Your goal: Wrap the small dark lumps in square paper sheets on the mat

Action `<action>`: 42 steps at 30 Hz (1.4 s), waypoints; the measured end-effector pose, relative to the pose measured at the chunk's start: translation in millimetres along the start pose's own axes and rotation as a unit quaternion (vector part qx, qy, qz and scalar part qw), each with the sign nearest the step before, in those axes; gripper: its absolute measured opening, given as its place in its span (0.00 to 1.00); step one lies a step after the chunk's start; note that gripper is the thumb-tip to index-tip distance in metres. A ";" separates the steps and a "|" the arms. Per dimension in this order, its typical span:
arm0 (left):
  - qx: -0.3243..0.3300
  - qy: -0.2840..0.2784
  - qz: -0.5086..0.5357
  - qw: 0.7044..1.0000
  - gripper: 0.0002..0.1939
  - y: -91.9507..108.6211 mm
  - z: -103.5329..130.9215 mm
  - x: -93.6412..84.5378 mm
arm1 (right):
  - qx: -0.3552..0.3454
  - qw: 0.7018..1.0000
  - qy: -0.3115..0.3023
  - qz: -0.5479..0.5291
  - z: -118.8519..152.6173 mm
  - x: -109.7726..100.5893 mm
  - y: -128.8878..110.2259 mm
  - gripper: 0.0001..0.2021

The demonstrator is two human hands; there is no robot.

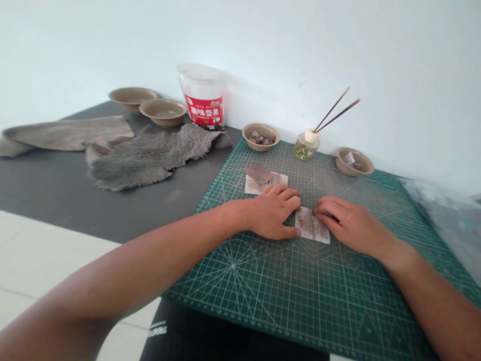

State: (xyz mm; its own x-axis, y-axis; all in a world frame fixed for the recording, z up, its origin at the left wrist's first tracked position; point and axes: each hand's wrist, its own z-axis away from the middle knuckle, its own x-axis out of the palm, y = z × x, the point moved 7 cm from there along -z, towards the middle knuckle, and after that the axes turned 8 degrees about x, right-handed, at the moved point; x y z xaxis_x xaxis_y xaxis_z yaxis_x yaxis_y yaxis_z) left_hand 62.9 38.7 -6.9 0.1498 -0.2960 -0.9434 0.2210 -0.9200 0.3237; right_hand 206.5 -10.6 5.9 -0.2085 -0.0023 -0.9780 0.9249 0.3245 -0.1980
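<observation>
A small whitish square piece with brown smudges (pixel 312 225) lies flat on the green cutting mat (pixel 255 296). My left hand (pixel 276 210) rests on the mat to its left, thumb apart from the fingers and its tip at the piece's left edge. Over the upper right part of the piece, my right hand (pixel 349 223) has its thumb and fingers pinched together. Whatever is between those fingertips is too small or hidden to name. Behind my left hand lies another whitish piece (pixel 251 187), with a thin brown piece (pixel 259 173) on top of it.
A bowl of dark lumps (pixel 261 138), a reed diffuser (pixel 306 145) and a bowl with small pieces (pixel 355 161) line the wall. Further left are a plastic tub (pixel 203 95), two bowls (pixel 163 111) and grey furry hide pieces (pixel 150 155). Clear plastic (pixel 447 215) lies right.
</observation>
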 end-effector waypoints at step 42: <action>0.005 0.013 -0.013 1.000 0.27 0.3 0.0 0.6 | 0.015 1.000 0.008 -0.025 -2.1 -2.6 -1.4 0.07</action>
State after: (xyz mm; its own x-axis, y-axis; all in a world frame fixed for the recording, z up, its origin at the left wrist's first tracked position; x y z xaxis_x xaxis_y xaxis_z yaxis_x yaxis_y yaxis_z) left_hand 63.1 38.3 -7.3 0.1694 -0.2644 -0.9494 0.2163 -0.9299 0.2976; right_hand 205.0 -9.1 8.8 -0.2590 -0.0028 -0.9659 0.9223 0.2962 -0.2482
